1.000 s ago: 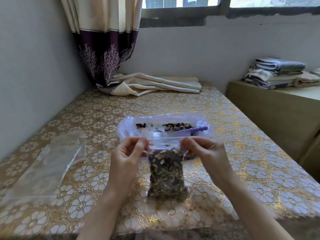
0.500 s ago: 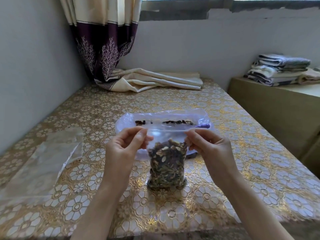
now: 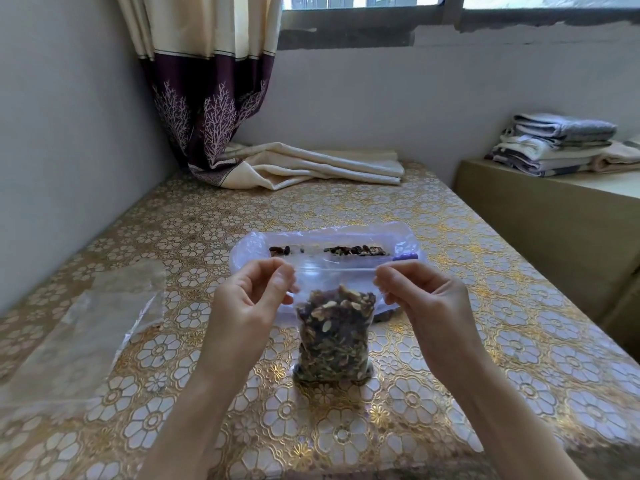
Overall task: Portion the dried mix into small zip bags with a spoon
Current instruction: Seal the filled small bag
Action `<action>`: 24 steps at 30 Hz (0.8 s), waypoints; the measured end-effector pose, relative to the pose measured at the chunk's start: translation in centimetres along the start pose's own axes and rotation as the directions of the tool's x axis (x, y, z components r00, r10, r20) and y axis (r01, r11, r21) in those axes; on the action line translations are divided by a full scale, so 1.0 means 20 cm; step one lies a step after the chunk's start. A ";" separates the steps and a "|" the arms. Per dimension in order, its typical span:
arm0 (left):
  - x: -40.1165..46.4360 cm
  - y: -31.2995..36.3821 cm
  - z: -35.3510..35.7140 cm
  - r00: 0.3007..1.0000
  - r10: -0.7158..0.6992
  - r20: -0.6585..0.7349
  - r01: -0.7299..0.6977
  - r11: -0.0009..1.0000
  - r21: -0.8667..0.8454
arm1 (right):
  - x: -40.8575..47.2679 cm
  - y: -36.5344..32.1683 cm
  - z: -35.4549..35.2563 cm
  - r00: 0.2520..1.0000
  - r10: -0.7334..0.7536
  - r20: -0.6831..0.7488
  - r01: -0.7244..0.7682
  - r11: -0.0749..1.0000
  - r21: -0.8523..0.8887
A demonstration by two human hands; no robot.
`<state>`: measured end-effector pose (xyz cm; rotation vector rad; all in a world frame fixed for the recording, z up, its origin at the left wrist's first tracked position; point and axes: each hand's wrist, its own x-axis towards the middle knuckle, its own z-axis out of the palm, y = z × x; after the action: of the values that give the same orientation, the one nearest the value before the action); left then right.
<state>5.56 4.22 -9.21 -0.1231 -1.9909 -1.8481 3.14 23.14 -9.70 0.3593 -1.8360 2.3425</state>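
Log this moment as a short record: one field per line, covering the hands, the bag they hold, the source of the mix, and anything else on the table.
left hand: pinches the top left corner of the small zip bag
right hand: pinches the top right corner
small zip bag: upright on the table, mostly full of dried mix
large bag: behind it, lying open, little mix left
spoon: purple, only partly visible inside the large bag
empty bags: clear, flat, on the left
tablecloth: gold floral pattern

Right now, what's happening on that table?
A person is bagging dried mix. The left hand and right hand pinch the top corners of a small clear zip bag, nearly full, standing on the gold floral tablecloth. Behind it lies a large clear bag with little mix left.
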 end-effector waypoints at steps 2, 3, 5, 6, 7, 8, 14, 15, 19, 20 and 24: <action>0.00 0.00 0.00 1.000 -0.010 0.017 0.010 1.000 -0.006 | 0.00 0.00 0.00 1.000 -0.004 0.022 0.005 1.000 -0.011; 0.00 0.00 0.00 0.999 -0.021 0.030 0.021 1.000 -0.014 | 0.00 0.00 0.00 0.999 -0.004 0.038 0.004 1.000 -0.018; 0.00 0.00 -0.01 0.997 -0.040 0.064 0.042 0.999 -0.029 | 0.00 -0.01 0.00 0.997 0.000 0.074 0.002 1.000 -0.029; 0.00 0.01 -0.01 0.996 -0.045 0.080 0.047 0.998 -0.033 | 0.01 -0.01 0.00 0.995 -0.002 0.096 0.006 0.999 -0.042; 0.00 0.01 -0.02 0.995 -0.046 0.092 0.049 0.998 -0.034 | 0.01 -0.02 0.00 0.993 -0.009 0.118 0.016 0.998 -0.062; 0.00 0.02 -0.02 0.994 -0.043 0.097 0.047 0.998 -0.034 | 0.01 -0.03 0.00 0.990 -0.018 0.137 0.030 0.996 -0.085; 0.00 0.05 -0.01 0.996 -0.011 0.084 0.011 1.000 -0.007 | 0.02 -0.04 0.00 0.987 -0.046 0.151 0.062 0.993 -0.105; 0.00 0.05 0.00 0.997 -0.004 0.082 0.004 1.000 -0.002 | 0.01 -0.03 0.00 0.988 -0.047 0.147 0.062 0.993 -0.101; -0.01 0.06 -0.01 0.995 0.016 0.102 -0.018 1.000 0.025 | 0.01 -0.03 -0.01 0.987 -0.075 0.141 0.089 0.991 -0.100; -0.01 0.07 -0.01 0.994 0.019 0.112 -0.022 0.999 0.031 | 0.01 -0.03 -0.01 0.985 -0.087 0.148 0.103 0.989 -0.108; -0.01 0.07 -0.01 0.990 0.008 0.144 -0.013 0.999 0.030 | 0.02 -0.02 0.00 0.978 -0.115 0.173 0.139 0.981 -0.133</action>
<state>6.17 4.22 -7.98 -0.2647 -2.1095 -1.8482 2.94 23.20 -9.18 0.6480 -1.9762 2.1381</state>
